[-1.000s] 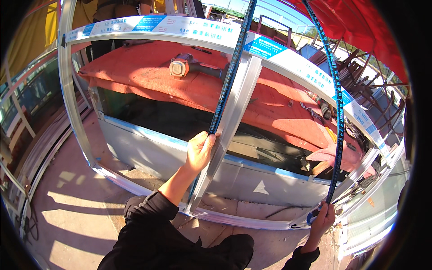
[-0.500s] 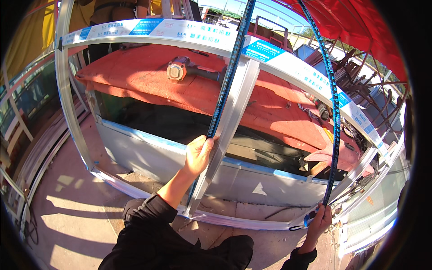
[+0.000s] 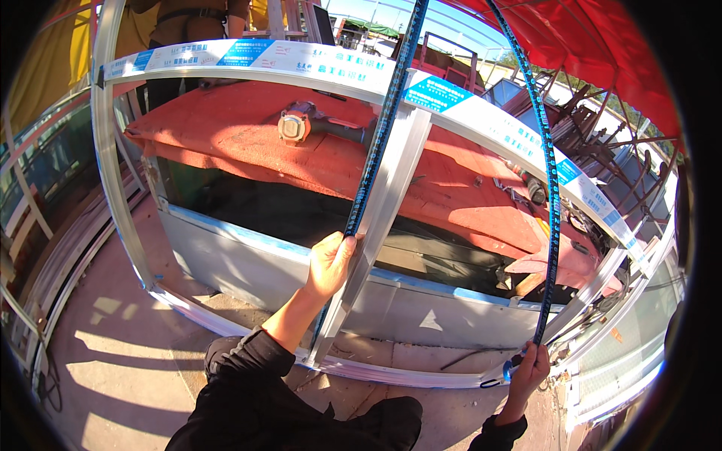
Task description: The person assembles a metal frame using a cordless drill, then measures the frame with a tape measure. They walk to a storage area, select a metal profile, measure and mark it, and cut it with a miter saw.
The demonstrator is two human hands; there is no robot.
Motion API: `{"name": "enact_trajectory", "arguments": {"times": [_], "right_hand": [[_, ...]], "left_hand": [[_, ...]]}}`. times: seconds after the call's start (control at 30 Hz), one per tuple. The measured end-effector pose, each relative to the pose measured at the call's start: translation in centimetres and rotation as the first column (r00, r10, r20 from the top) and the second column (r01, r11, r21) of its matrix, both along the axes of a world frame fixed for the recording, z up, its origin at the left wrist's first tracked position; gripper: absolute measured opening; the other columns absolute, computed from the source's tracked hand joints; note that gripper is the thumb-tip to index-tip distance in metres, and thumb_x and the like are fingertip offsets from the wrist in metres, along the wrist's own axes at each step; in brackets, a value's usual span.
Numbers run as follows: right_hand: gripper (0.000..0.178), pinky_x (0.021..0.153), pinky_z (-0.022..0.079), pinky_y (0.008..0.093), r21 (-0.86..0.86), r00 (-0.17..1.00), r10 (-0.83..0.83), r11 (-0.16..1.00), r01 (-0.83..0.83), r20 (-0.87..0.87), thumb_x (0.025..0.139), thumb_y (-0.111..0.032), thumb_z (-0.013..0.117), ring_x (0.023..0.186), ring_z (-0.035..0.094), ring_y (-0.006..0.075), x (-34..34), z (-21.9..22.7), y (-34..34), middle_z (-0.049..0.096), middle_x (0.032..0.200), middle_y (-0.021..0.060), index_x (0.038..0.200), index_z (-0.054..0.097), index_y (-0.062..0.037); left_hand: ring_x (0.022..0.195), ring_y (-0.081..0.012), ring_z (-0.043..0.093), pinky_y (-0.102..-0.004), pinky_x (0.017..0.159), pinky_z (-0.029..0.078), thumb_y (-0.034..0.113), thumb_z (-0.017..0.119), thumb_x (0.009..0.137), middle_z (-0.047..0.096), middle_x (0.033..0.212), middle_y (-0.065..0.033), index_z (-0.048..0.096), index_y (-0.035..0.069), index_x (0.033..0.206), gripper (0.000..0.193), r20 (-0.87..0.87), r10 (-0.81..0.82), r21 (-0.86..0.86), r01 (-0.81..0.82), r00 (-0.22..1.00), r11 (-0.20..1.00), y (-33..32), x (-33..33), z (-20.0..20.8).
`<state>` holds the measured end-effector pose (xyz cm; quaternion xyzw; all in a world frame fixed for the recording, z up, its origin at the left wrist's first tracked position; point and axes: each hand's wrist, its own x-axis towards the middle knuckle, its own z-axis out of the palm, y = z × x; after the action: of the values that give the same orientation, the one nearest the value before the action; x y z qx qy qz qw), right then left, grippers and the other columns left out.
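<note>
Left fingers are clamped on the blue-black tape measure (image 3: 370, 169), thumb up, the left hand (image 3: 329, 267) just left of the middle upright (image 3: 389, 188), forearm slanting up to it. Right hand (image 3: 529, 368), low and well right of that upright: fingers curled round the tape's other end, wrist bent upward, covering most of the blue case (image 3: 509, 368). The tape's loop runs above the upright, its top cut off. Whether it continues below the left fist is hard to tell. Behind the upright, red cloth (image 3: 233, 124); leftward on it, a power tool (image 3: 294, 126), its handle shaded.
</note>
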<state>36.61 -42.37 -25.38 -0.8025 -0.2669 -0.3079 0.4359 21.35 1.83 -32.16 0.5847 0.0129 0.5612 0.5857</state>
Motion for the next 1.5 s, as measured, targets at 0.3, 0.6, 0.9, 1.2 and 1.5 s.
{"name": "enact_trajectory", "arguments": {"times": [0.3,0.6,0.9,1.2,1.5], "right_hand": [[0.024,0.052,0.038,0.0209,-0.070,0.993,0.016,0.997,-0.008,0.115,0.101,-0.014,0.051,0.061,0.048,0.0050,-1.7,0.5,1.2,0.056,0.075,0.0007,0.092,0.066,0.0023],[0.018,0.057,0.041,0.0281,0.010,0.999,-0.040,0.999,0.040,-0.021,0.096,-0.005,0.053,0.066,0.053,0.0153,-3.7,0.0,3.5,0.056,0.074,0.0073,0.089,0.065,0.0059],[0.011,0.054,0.045,0.0292,0.068,0.996,0.049,0.997,-0.044,-0.076,0.091,-0.004,0.058,0.061,0.058,0.0158,-3.8,-5.2,6.8,0.060,0.078,0.0087,0.094,0.066,0.0038],[0.020,0.057,0.052,0.0330,-0.006,0.929,-0.071,0.997,0.074,-0.363,0.080,0.001,0.065,0.065,0.066,0.0219,-6.2,0.9,0.7,0.066,0.080,0.0129,0.099,0.071,0.0002],[0.027,0.074,0.054,0.0458,-0.364,0.436,-0.127,0.773,-0.519,-0.891,0.088,-0.037,0.062,0.083,0.067,0.0359,-15.2,16.5,-5.5,0.070,0.086,0.0135,0.093,0.073,-0.0123]], "left_hand": [[0.067,-0.0097,0.046,-0.0260,0.061,0.039,0.020,0.056,0.103,0.053,0.072,-0.0023,0.070,-0.004,0.102,0.028,0.037,-0.027,0.033,0.026,0.999,0.999,0.5,0.2,-0.3],[0.064,-0.0091,0.041,-0.0256,0.058,0.035,0.017,0.054,0.104,0.047,0.069,-0.0013,0.070,-0.005,0.104,0.027,0.001,0.003,0.116,-0.003,1.000,0.993,0.8,-0.2,0.0],[0.062,-0.0087,0.049,-0.0235,0.058,0.039,0.023,0.052,0.104,0.058,0.072,-0.0029,0.069,-0.005,0.104,0.033,-0.113,-0.016,0.009,0.017,0.993,1.000,0.1,-2.3,-1.9],[0.051,-0.0108,0.051,-0.0243,0.048,0.041,0.027,0.046,0.106,0.052,0.062,-0.0040,0.060,0.000,0.095,0.033,-0.453,-0.105,-0.042,0.097,0.885,0.994,-1.3,-1.9,8.3],[0.097,-0.0355,0.066,-0.0456,0.084,0.051,0.017,0.059,0.088,0.070,0.101,-0.0148,0.069,0.009,0.106,0.022,-0.996,0.089,0.027,0.901,-0.013,0.433,-11.8,-4.0,23.2]]}}
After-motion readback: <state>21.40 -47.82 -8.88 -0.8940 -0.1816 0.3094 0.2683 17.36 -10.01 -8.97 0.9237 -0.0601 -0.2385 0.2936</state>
